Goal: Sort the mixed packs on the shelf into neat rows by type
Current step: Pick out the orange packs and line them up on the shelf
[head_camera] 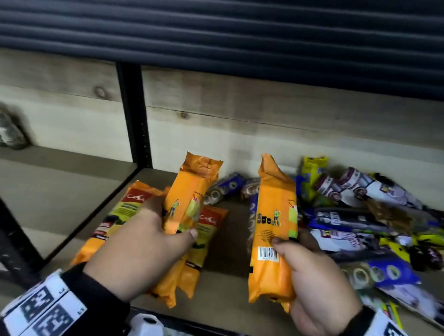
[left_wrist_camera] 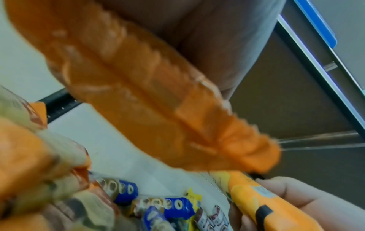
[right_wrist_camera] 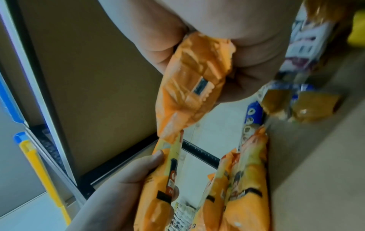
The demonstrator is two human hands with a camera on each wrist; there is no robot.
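My left hand [head_camera: 157, 236] grips an orange pack [head_camera: 188, 197] and holds it upright over two more orange packs [head_camera: 124, 213] that lie flat on the wooden shelf [head_camera: 223, 256]. My right hand [head_camera: 310, 272] grips a second orange pack [head_camera: 274, 223], barcode side towards me, thumb near the barcode. In the left wrist view the held orange pack [left_wrist_camera: 150, 93] fills the frame, with the right hand [left_wrist_camera: 296, 200] at the lower right. In the right wrist view the right-hand pack [right_wrist_camera: 193, 81] hangs above the left hand [right_wrist_camera: 122, 184] and its pack.
A jumbled heap of blue, yellow, white and purple packs [head_camera: 363, 223] covers the right half of the shelf. A black upright post [head_camera: 133, 115] divides this bay from the left bay, where a greyish bundle [head_camera: 2, 128] lies. Bare shelf shows between the orange packs and the heap.
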